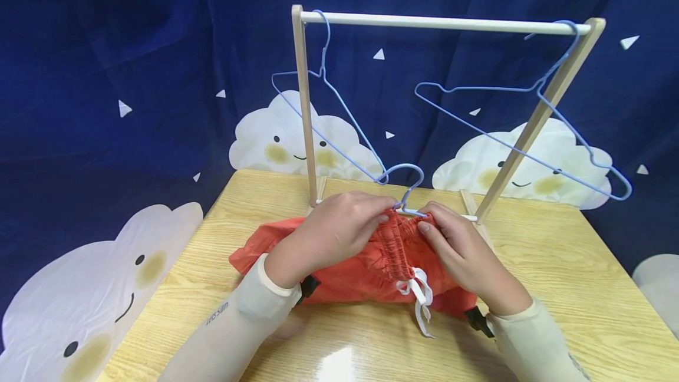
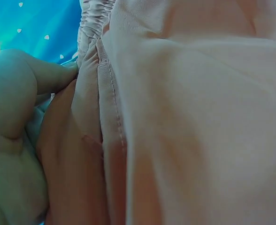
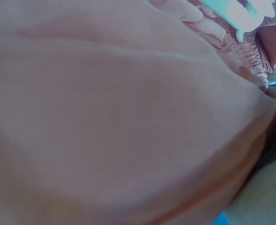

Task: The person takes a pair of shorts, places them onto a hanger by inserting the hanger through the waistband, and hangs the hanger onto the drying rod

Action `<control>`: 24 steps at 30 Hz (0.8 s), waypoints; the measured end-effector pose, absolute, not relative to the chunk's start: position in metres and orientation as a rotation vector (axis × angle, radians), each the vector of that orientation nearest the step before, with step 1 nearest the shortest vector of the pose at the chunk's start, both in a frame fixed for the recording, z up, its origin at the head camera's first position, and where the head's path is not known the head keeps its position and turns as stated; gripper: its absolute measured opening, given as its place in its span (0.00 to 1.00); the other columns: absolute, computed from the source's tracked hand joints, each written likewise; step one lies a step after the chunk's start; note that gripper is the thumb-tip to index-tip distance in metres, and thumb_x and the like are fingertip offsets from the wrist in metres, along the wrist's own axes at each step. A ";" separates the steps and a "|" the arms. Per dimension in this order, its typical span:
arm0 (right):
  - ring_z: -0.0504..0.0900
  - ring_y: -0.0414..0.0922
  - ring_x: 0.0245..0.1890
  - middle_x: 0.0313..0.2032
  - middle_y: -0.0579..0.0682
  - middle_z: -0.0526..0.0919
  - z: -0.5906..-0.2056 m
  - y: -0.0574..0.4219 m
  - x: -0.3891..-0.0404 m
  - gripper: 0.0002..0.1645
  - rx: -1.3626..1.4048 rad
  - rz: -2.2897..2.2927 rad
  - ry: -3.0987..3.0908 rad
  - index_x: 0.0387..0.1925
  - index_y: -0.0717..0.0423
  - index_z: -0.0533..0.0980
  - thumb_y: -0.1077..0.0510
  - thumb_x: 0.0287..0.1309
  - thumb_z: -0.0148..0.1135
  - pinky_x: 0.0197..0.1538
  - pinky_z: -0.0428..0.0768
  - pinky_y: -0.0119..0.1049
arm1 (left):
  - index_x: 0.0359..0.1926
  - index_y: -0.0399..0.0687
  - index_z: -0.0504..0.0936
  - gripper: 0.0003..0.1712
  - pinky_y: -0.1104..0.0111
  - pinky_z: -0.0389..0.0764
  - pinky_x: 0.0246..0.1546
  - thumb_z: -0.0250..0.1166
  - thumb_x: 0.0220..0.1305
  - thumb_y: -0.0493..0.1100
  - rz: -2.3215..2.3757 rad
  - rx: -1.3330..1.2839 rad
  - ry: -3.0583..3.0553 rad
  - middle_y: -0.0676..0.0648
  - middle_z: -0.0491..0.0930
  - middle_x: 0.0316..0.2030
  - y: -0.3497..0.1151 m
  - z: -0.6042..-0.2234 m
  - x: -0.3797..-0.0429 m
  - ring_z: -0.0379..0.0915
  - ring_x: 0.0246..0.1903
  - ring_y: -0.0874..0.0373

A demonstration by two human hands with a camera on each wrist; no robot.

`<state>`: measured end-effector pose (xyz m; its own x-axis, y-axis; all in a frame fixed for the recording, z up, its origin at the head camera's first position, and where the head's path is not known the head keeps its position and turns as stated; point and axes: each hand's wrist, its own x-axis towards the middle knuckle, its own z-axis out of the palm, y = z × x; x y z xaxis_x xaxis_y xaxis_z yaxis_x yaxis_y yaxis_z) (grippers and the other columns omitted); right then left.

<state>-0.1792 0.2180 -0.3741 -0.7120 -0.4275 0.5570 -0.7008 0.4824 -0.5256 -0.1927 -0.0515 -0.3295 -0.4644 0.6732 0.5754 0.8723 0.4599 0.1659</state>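
Observation:
Both hands are at the gathered elastic waistband of red drawstring shorts (image 1: 350,282), bunched over the table. My left hand (image 1: 339,226) pinches the left part of the waistband, its fingertips by the neck of a blue hanger (image 1: 416,173). On the other side, my right hand (image 1: 461,246) pinches the waistband between thumb and fingers, beside the hanger's right shoulder. The hanger's hook stands up above the cloth, while its lower part is hidden inside the waist. A white drawstring (image 1: 421,293), tied in a bow, hangs in front. Cloth fills most of both wrist views.
Behind the shorts stands a small wooden rack (image 1: 305,105) with a white top rail (image 1: 445,22). One blue hanger (image 1: 345,108) hangs at its left end, another blue hanger (image 1: 480,128) at its right. The wooden table (image 1: 551,276) meets a dark blue cloud-print curtain (image 1: 132,75).

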 end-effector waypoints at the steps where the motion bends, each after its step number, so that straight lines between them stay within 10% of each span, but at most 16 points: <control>1: 0.75 0.36 0.33 0.33 0.38 0.73 -0.374 0.218 -0.179 0.13 0.948 1.083 -2.383 0.45 0.44 0.79 0.67 0.78 0.59 0.40 0.74 0.30 | 0.58 0.43 0.86 0.12 0.64 0.88 0.52 0.65 0.79 0.37 -0.624 -1.296 -2.284 0.50 0.91 0.45 -0.051 -0.330 -0.193 0.89 0.45 0.56; 24: 0.75 0.35 0.32 0.31 0.36 0.76 -0.359 0.221 -0.169 0.13 0.902 1.057 -2.289 0.43 0.47 0.81 0.70 0.74 0.61 0.39 0.73 0.29 | 0.62 0.45 0.86 0.15 0.64 0.88 0.57 0.67 0.78 0.40 -0.662 -1.265 -2.278 0.50 0.91 0.52 -0.055 -0.326 -0.190 0.90 0.53 0.58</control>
<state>-0.1689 0.2211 -0.3595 -0.6794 -0.3690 0.6343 -0.7221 0.4898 -0.4885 -0.1900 -0.0553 -0.3255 -0.4785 0.6493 0.5912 0.8650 0.4643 0.1903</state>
